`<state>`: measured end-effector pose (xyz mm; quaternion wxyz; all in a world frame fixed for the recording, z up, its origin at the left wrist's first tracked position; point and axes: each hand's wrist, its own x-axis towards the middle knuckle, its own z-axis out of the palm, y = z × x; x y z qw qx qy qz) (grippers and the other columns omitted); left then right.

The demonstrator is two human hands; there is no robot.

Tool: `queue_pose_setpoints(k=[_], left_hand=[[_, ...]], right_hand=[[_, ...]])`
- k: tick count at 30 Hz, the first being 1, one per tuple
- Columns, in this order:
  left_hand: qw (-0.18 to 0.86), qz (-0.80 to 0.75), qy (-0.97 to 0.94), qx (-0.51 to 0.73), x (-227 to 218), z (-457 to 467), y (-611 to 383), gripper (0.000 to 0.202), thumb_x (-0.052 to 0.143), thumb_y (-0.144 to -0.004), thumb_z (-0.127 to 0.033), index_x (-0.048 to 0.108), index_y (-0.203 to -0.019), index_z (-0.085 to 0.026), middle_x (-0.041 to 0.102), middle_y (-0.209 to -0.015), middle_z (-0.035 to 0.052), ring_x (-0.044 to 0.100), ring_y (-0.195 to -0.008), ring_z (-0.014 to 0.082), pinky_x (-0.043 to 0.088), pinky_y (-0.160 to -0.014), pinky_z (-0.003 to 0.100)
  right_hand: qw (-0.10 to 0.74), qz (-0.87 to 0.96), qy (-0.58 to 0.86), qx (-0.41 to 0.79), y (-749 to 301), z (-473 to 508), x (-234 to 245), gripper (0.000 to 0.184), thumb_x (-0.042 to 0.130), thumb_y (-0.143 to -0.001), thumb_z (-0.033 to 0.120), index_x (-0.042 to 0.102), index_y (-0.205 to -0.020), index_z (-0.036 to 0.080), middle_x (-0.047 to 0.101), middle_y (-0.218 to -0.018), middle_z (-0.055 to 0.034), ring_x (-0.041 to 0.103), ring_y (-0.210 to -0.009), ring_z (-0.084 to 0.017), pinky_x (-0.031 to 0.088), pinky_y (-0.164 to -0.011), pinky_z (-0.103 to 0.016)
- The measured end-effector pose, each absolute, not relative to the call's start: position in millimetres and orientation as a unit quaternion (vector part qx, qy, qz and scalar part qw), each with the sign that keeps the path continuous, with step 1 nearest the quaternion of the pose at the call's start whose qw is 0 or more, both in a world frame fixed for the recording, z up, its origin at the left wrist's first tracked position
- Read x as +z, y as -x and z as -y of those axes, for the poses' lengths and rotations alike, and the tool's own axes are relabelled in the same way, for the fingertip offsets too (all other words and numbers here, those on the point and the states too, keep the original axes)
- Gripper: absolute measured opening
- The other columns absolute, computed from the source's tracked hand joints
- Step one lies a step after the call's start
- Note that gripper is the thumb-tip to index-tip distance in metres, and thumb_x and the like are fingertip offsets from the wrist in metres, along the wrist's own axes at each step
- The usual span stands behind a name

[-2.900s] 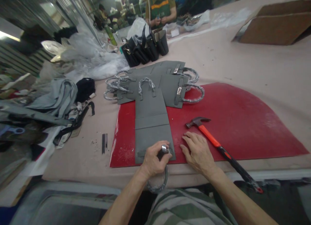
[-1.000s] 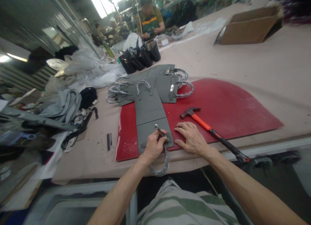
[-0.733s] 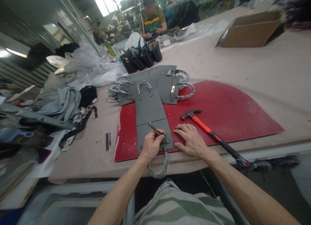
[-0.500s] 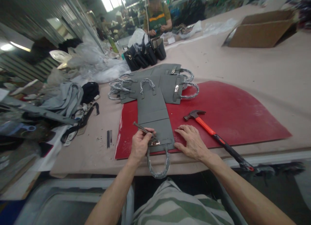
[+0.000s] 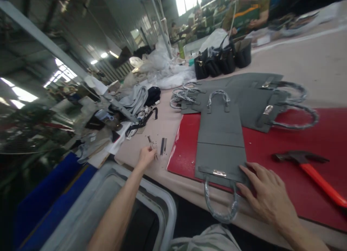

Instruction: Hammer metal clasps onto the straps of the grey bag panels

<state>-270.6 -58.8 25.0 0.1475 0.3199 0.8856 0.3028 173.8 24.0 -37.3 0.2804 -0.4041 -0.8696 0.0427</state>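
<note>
Your left hand point(image 5: 146, 156) is no longer working over the grey panel point(image 5: 221, 157): half a second ago it was holding the slim metal tool point(image 5: 150, 140) by the metal plate point(image 5: 219, 173), and now it is reaching well off to the left, down at the bare tabletop point(image 5: 165, 115). Its fingers are closing in a pinch around that tool, beside the black strip point(image 5: 162, 146) and the thin rod point(image 5: 165, 145) — whether they are already letting go, you cannot be told from here. Your right hand point(image 5: 271, 193) is staying at the panel's near right corner, loosely spread and gripping nothing, its fingertips touching or just beside the edge. The panel itself is lying flat on the red mat point(image 5: 184, 139), its near plastic-wrapped handle point(image 5: 221, 218) hanging over the tabletop's edge toward you. With the tool gone from it, the plate is now showing fully and appears to be sitting straight along its strap, so the work there seems to be pausing, judging by both hands being off it. The hammer point(image 5: 322, 177) is still lying on the mat to the right — your view is swinging left, so everything is appearing farther right.
</note>
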Motion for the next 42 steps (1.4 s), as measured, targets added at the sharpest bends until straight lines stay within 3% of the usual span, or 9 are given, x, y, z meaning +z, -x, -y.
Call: queue_pose_setpoints(k=[4, 7, 10, 13, 18, 22, 30, 34, 42], left_hand=[[0.091, -0.927, -0.314, 0.181, 26, 56, 291, 0.019, 0.065, -0.07, -0.03, 0.059, -0.056, -0.018, 0.066, -0.059, 0.0113, 0.068, -0.074, 0.0286, 0.047, -0.066, 0.031], [0.068, -0.937, -0.323, 0.113, 25, 53, 287, 0.016, 0.063, -0.073, -0.029, 0.067, -0.067, -0.015, 0.072, -0.08, 0.0216, 0.069, -0.09, 0.0345, 0.048, -0.074, 0.036], [0.053, -0.931, -0.354, 0.071, 24, 54, 271, 0.026, 0.056, -0.081, -0.03, 0.071, -0.086, -0.01, 0.069, -0.103, 0.0281, 0.066, -0.102, 0.0388, 0.048, -0.083, 0.042], [0.022, -0.903, -0.424, 0.069, 20, 54, 248, 0.035, 0.047, -0.089, -0.032, 0.07, -0.103, -0.01, 0.068, -0.111, 0.0236, 0.065, -0.103, 0.0361, 0.048, -0.086, 0.042], [0.071, -0.821, -0.542, 0.165, 10, 52, 189, 0.03, 0.048, -0.092, -0.038, 0.07, -0.093, -0.019, 0.072, -0.095, 0.0103, 0.066, -0.088, 0.0266, 0.049, -0.08, 0.035], [0.038, -0.789, -0.586, 0.179, 9, 48, 151, 0.023, 0.052, -0.092, -0.033, 0.07, -0.09, -0.018, 0.07, -0.095, 0.0112, 0.064, -0.092, 0.0274, 0.048, -0.084, 0.037], [0.071, -0.729, -0.641, 0.23, 17, 45, 112, 0.009, 0.063, -0.089, -0.026, 0.066, -0.091, -0.018, 0.065, -0.092, 0.0065, 0.06, -0.093, 0.0223, 0.048, -0.086, 0.035], [0.101, -0.667, -0.698, 0.239, 16, 56, 76, 0.022, 0.072, -0.081, -0.025, 0.062, -0.1, -0.019, 0.063, -0.102, 0.0072, 0.057, -0.098, 0.0243, 0.049, -0.086, 0.039], [0.101, -0.697, -0.676, 0.219, 13, 59, 44, 0.018, 0.071, -0.081, -0.019, 0.06, -0.095, -0.02, 0.063, -0.104, 0.0068, 0.056, -0.1, 0.0268, 0.046, -0.085, 0.042]], right_hand=[[0.288, 0.875, 0.386, 0.04, -174, -29, -41, 0.048, 0.045, -0.091, 0.05, 0.06, -0.127, 0.021, 0.059, -0.128, -0.0182, 0.055, -0.116, -0.04, 0.044, -0.094, -0.059], [0.28, 0.877, 0.388, 0.043, -175, -28, -39, 0.046, 0.046, -0.093, 0.048, 0.06, -0.127, 0.02, 0.059, -0.128, -0.0184, 0.055, -0.117, -0.039, 0.045, -0.095, -0.058], [0.27, 0.874, 0.398, 0.062, -177, -24, -36, 0.045, 0.049, -0.093, 0.046, 0.06, -0.129, 0.02, 0.058, -0.131, -0.0174, 0.054, -0.121, -0.037, 0.043, -0.101, -0.057], [0.261, 0.871, 0.407, 0.09, -179, -18, -34, 0.045, 0.053, -0.093, 0.044, 0.058, -0.131, 0.021, 0.057, -0.134, -0.0165, 0.051, -0.126, -0.035, 0.041, -0.105, -0.058], [0.25, 0.868, 0.418, 0.099, -179, -12, -26, 0.044, 0.055, -0.093, 0.041, 0.058, -0.129, 0.016, 0.054, -0.136, -0.0191, 0.048, -0.127, -0.035, 0.039, -0.106, -0.059], [0.255, 0.867, 0.415, 0.104, -177, -11, -23, 0.043, 0.055, -0.092, 0.041, 0.057, -0.129, 0.019, 0.055, -0.135, -0.0178, 0.049, -0.127, -0.035, 0.038, -0.106, -0.058], [0.281, 0.864, 0.409, 0.088, -176, -18, -32, 0.039, 0.053, -0.093, 0.041, 0.06, -0.123, 0.017, 0.059, -0.13, -0.017, 0.053, -0.122, -0.034, 0.042, -0.102, -0.055], [0.284, 0.847, 0.436, 0.106, -172, -8, -31, 0.033, 0.052, -0.092, 0.035, 0.062, -0.117, 0.016, 0.061, -0.125, -0.0166, 0.056, -0.115, -0.032, 0.046, -0.098, -0.053], [0.357, 0.781, 0.487, 0.157, -166, 15, -21, 0.029, 0.053, -0.093, 0.037, 0.062, -0.113, 0.018, 0.067, -0.115, -0.0147, 0.063, -0.107, -0.028, 0.052, -0.092, -0.047]])
